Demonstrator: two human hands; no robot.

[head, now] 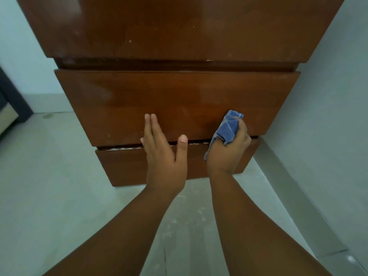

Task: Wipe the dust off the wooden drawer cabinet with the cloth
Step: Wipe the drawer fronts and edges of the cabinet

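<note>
The brown wooden drawer cabinet (175,96) fills the upper half of the view, seen from above, with pale dust smears on its top and drawer fronts. My left hand (164,154) lies flat and open against the lower part of the middle drawer front, fingers pointing up and thumb spread. To its right, my right hand (231,150) is shut on a crumpled blue cloth (227,128). The cloth is pressed to the same drawer front near its lower right corner. A line of white dust shows in the gap above the bottom drawer (127,164).
A pale wall (328,108) stands close to the cabinet's right side, with a grey skirting strip along the floor. The light tiled floor (49,186) stretches left and toward me. A dark piece of furniture (12,104) is at the far left edge.
</note>
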